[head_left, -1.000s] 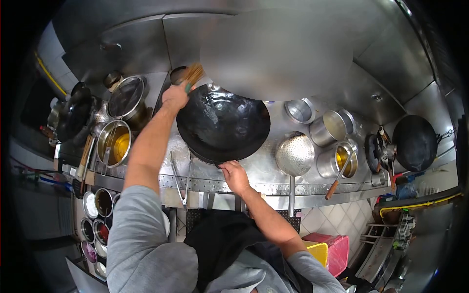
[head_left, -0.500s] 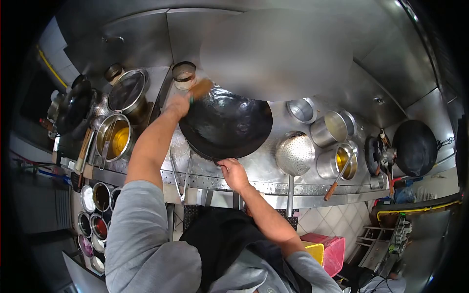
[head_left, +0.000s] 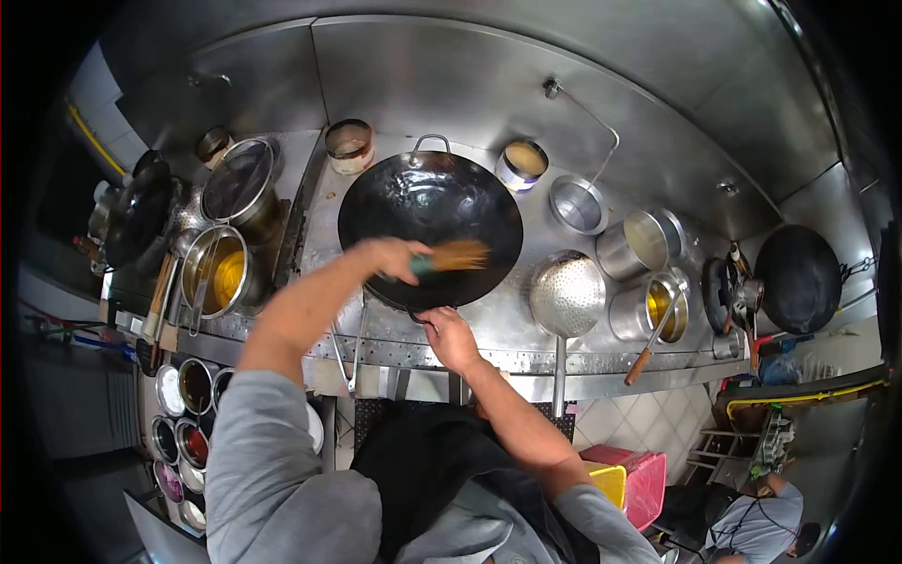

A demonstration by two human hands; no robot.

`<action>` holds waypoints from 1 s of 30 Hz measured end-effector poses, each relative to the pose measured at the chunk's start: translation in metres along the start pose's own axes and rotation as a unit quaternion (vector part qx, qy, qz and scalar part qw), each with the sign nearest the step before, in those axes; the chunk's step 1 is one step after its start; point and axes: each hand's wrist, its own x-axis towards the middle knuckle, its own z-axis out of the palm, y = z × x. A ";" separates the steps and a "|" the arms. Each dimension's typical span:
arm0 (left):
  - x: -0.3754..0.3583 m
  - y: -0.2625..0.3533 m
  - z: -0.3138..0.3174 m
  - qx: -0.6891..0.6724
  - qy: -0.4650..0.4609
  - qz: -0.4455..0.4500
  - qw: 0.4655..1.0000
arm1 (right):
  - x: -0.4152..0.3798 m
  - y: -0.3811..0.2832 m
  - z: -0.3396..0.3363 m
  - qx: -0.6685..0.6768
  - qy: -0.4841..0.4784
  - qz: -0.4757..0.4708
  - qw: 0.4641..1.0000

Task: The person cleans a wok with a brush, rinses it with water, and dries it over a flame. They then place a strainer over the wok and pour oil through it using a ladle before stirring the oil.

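Illegibly labelled, a can (head_left: pixel 516 176) stands near the wok (head_left: pixel 432 211).

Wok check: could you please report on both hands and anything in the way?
Left hand gripping brush, bristles over wok. Right hand holding wok's near edge. No food visible in wok; strainer to the right, apart.

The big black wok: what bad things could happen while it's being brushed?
The wok might tip or slide if the right hand at its near edge slips. The brush in the left hand could flick out drops or bits. And the strainer has a long handle poking past the counter's edge, so someone could knock it.
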 end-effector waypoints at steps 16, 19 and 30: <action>0.055 0.056 0.053 -0.145 0.155 0.013 0.977 | 0.000 -0.001 0.005 -0.054 -0.003 0.011 0.998; 0.023 -0.016 -0.007 0.089 0.073 -0.146 0.983 | 0.001 -0.010 0.000 -0.051 -0.006 0.039 0.998; 0.094 0.008 -0.004 -0.203 0.319 -0.258 0.889 | -0.002 0.005 0.001 -0.048 0.008 0.002 0.999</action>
